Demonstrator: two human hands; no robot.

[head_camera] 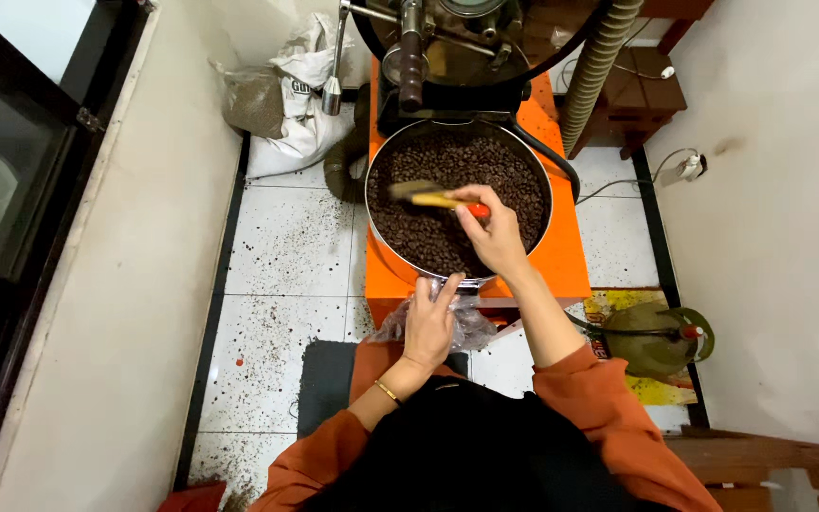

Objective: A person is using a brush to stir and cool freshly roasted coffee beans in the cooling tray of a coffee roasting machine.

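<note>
Overhead, looking down on a round metal cooling tray [535,180] full of dark roasted coffee beans [447,166], set on an orange machine base [561,261]. Right hand [493,232] reaches over the tray's near side, fingers curled and pinched around the wooden handle of a small brush [428,194]; the brush head is blurred, lying just over the beans near the tray's middle. Left hand [428,322] sits at the tray's near rim, fingers spread and pressing on a crumpled clear plastic bag [471,327] that hangs just below the rim. A thin gold bracelet [387,391] circles the left wrist. Rust-orange sleeves on both arms. Floor tiles [286,237] left of the machine are speckled with dark bits. White sack [291,95] stands against the wall at upper left. Green gas cylinder [651,339] stands on the floor to the right.
</note>
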